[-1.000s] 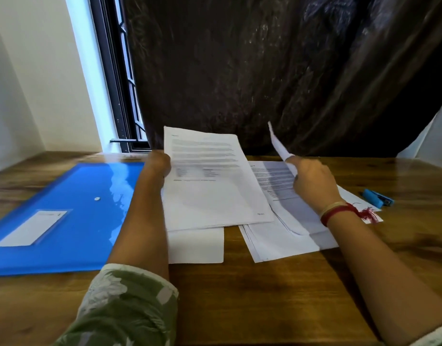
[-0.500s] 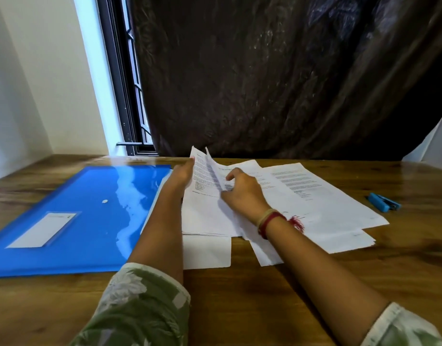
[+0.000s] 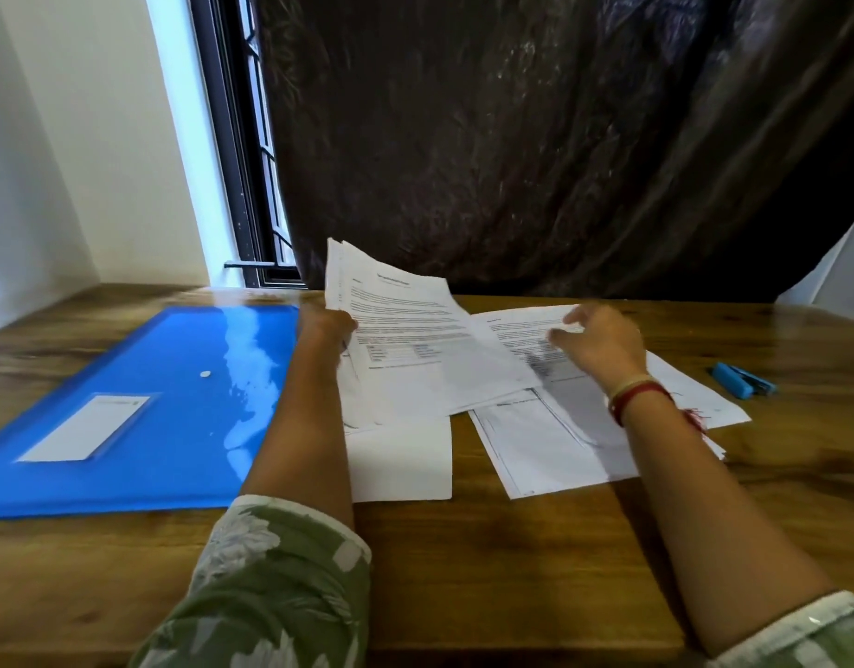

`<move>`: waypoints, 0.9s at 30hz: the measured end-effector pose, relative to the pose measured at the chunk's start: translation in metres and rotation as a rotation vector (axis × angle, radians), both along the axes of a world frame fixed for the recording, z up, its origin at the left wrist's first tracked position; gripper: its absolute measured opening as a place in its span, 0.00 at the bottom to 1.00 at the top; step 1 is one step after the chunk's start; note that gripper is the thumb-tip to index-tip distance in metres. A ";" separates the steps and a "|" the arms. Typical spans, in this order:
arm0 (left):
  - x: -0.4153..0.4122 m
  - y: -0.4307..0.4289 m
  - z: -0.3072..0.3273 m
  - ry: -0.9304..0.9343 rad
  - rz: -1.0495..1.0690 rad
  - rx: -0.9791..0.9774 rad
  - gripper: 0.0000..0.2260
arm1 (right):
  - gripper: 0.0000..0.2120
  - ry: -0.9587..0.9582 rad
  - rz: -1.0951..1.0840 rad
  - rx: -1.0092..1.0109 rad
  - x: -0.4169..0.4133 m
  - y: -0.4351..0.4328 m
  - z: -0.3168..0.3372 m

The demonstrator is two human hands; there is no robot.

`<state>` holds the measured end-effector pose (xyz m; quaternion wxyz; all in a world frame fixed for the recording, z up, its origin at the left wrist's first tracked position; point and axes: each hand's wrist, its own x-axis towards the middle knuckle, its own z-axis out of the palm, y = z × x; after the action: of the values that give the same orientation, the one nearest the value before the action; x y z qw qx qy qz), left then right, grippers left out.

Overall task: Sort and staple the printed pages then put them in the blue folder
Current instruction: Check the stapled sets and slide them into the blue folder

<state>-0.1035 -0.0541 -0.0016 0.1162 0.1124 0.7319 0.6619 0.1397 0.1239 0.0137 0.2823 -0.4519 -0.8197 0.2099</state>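
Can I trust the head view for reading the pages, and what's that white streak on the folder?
Head view: print on the pages in the left hand is too soft to read; the right hand is motion-blurred; the white streak on the blue folder is glare from the window.

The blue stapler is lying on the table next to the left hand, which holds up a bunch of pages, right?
Not quite. In the head view the blue stapler lies on the table out past the right hand, far from the left hand, which does hold up a bunch of pages.
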 end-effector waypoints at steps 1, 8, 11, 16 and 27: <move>-0.005 -0.003 0.000 -0.001 0.041 0.020 0.11 | 0.21 -0.063 -0.001 -0.039 0.005 0.004 -0.002; -0.021 -0.016 0.003 -0.038 0.174 0.014 0.10 | 0.30 -0.444 0.149 0.073 -0.011 -0.018 -0.018; -0.021 -0.016 0.009 -0.003 0.136 -0.086 0.09 | 0.26 -0.467 0.151 0.145 -0.011 -0.022 -0.013; -0.016 -0.017 0.018 0.060 0.077 -0.169 0.15 | 0.23 -0.476 0.159 0.313 -0.015 -0.032 -0.010; -0.008 -0.003 0.018 0.052 -0.157 -0.114 0.15 | 0.12 -0.100 0.138 0.544 -0.011 -0.053 0.017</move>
<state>-0.1120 -0.0571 0.0164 0.1547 0.1798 0.7603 0.6047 0.1287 0.0704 0.0302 0.3375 -0.3125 -0.8877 -0.0215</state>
